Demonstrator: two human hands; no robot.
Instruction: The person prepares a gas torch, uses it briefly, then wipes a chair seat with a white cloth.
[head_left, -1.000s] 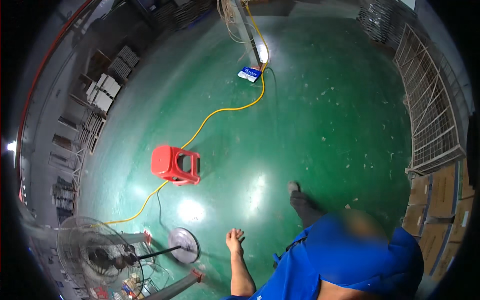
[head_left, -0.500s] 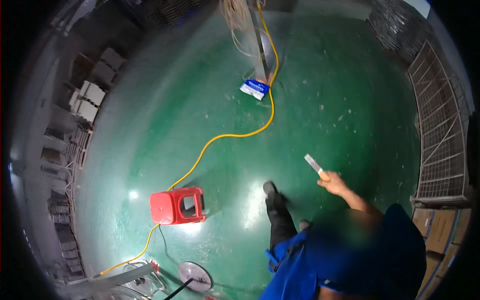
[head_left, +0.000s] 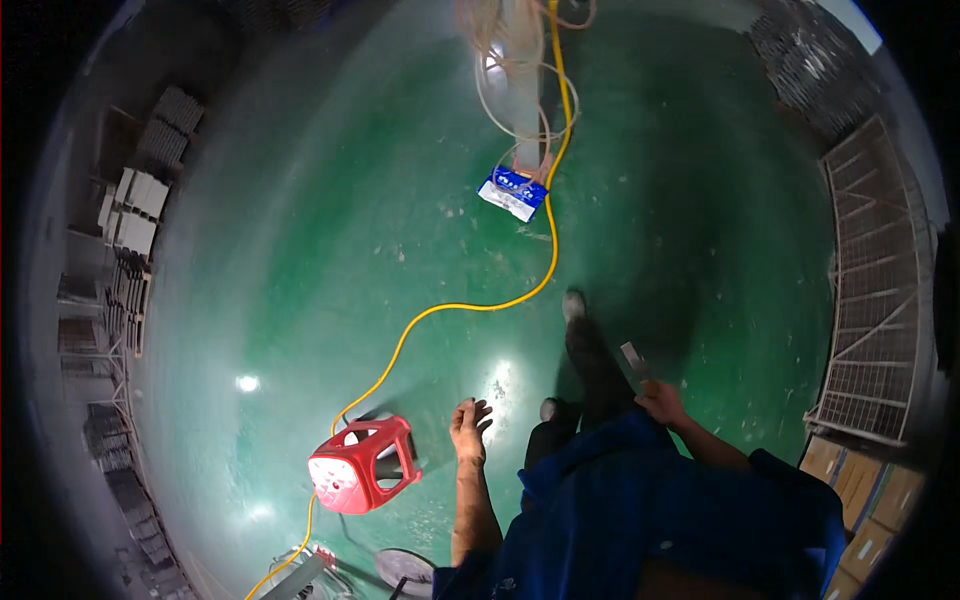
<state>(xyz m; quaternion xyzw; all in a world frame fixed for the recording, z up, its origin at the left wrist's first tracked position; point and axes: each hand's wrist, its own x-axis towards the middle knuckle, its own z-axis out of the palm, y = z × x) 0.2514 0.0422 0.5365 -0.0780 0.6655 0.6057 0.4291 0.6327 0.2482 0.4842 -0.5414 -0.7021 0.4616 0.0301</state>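
Observation:
My right hand is closed round the handle of a scraper, whose flat, pale metal blade points up and away from me. My left hand hangs over the green floor, fingers loosely bent and apart, with nothing in it. To the left of that hand a red plastic stool lies tipped on its side. My legs and dark shoes stand between my two hands.
A yellow cable snakes across the floor from a post to the stool. At the post's foot lies a blue and white packet. On the right are a wire cage and cardboard boxes; stacked goods line the left.
I have stepped forward. My left hand has come into view, and the right hand with the scraper is lower and nearer my body. The stool and packet appear lower in view.

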